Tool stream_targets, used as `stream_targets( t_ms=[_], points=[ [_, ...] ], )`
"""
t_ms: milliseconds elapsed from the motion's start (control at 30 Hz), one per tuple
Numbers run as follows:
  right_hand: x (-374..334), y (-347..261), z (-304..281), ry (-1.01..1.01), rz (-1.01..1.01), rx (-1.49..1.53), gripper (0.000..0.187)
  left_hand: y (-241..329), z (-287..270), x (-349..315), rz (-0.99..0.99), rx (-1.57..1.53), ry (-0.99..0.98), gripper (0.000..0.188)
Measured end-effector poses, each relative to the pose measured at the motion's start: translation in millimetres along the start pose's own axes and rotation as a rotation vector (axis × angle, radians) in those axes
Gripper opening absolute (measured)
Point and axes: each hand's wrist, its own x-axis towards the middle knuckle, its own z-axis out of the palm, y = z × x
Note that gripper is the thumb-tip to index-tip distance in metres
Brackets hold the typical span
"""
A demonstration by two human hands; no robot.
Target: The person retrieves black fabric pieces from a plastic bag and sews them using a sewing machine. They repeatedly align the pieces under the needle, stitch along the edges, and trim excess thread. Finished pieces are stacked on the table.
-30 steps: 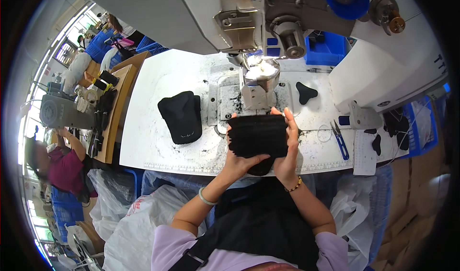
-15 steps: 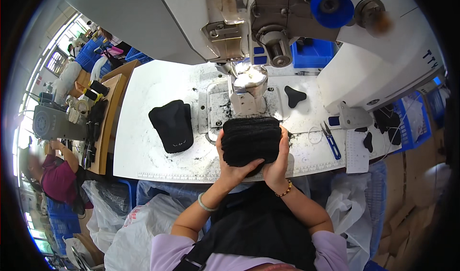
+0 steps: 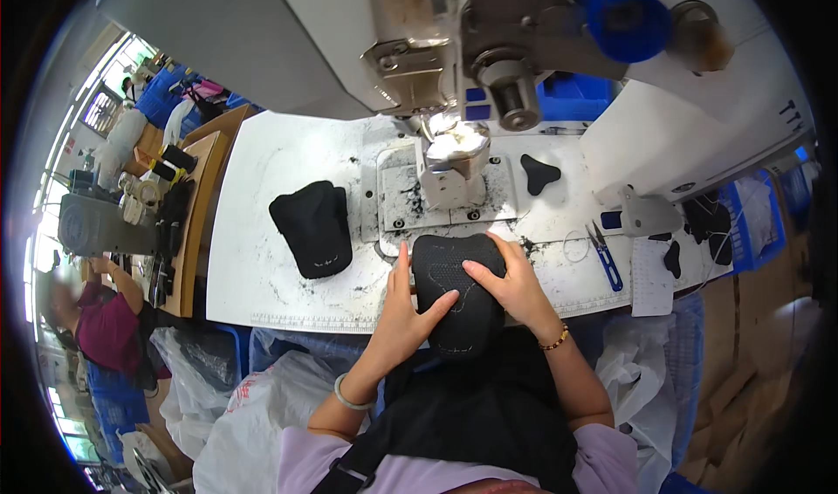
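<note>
A stack of black fabric pieces (image 3: 463, 324) is between my hands at the table's front edge, its mesh-like top face marked with pale lines. My left hand (image 3: 404, 315) grips the left side, thumb on top. On the opposite side my right hand (image 3: 521, 291) is closed round the edge, its thumb pressing the upper face. Just beyond stands the sewing machine's post (image 3: 452, 180), lit by a bright lamp. Another pile of black fabric pieces (image 3: 312, 232) lies to the left, with small light stitches near its front edge.
A small three-lobed black piece (image 3: 540, 174) lies right of the post. Blue-handled thread snips (image 3: 607, 258) and a white paper strip (image 3: 652, 276) are farther right. The machine head (image 3: 419, 49) overhangs the white table (image 3: 253, 258). Another person (image 3: 109, 328) sits at far left.
The stack has tilted from showing its layered edges to showing its broad top face, and has come slightly nearer me. Both thumbs now rest on that face.
</note>
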Motion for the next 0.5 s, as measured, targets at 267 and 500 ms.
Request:
stream_targets(
  t_ms=[267,500],
  points=[
    [-3,-8,10,0.246,-0.096,-0.181,0.053,11,8,-38,0.585,0.45,-0.106,0.093],
    [5,-2,22,0.319,-0.182,0.447,0.036,-4,39,-24,0.583,0.461,0.104,0.086]
  ],
)
